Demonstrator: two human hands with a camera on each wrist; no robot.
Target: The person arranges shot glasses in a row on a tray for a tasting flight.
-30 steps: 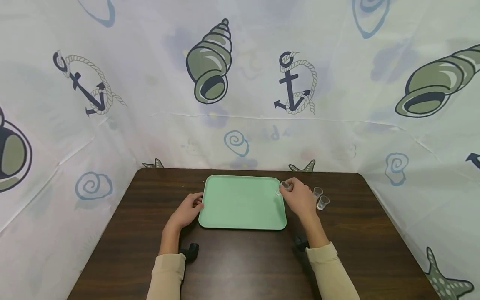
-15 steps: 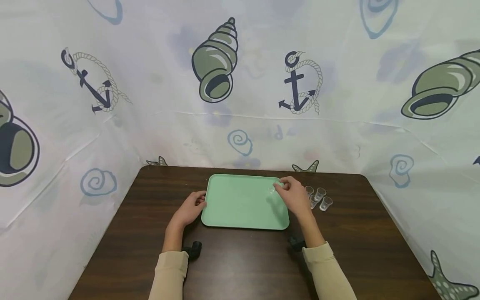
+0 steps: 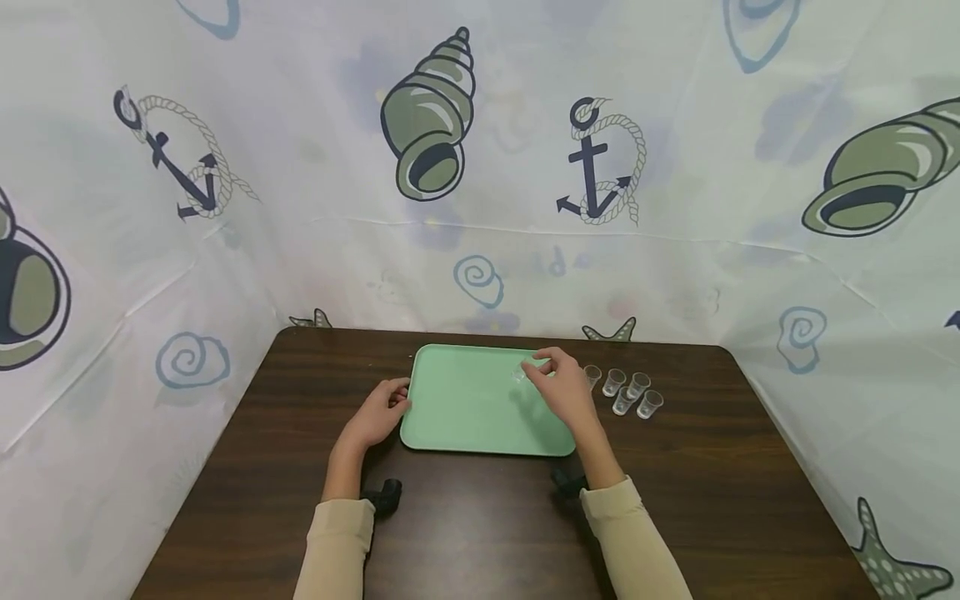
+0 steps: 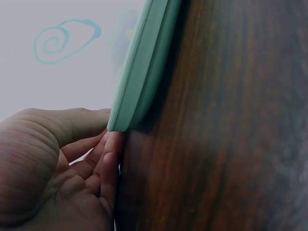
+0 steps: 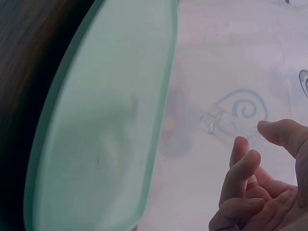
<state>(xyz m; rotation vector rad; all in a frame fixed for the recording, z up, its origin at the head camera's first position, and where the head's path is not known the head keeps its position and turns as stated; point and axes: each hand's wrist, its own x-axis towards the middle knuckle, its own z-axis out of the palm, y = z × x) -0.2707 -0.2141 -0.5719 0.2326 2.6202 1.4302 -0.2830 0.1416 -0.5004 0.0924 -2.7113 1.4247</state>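
Observation:
A pale green tray (image 3: 465,408) lies on the dark wooden table. At its left edge my left hand (image 3: 377,414) holds the rim; in the left wrist view the thumb lies over the tray's rim (image 4: 134,82) and the fingers bend below it. My right hand (image 3: 564,393) is above the tray's right half, pinching a small clear shot glass (image 3: 519,372) between thumb and fingers. That shot glass (image 5: 222,124) appears tilted in the right wrist view, apart from the tray's surface. The tray holds nothing else that I can see.
Several clear shot glasses (image 3: 624,401) stand in a cluster on the table right of the tray, behind my right forearm. A white curtain (image 3: 510,267) with shells and anchors hangs around the back and sides of the table (image 3: 480,533).
The right hand has moved left over the tray with the shot glass, uncovering more of the glasses on the right. The left hand has stayed at the tray's edge.

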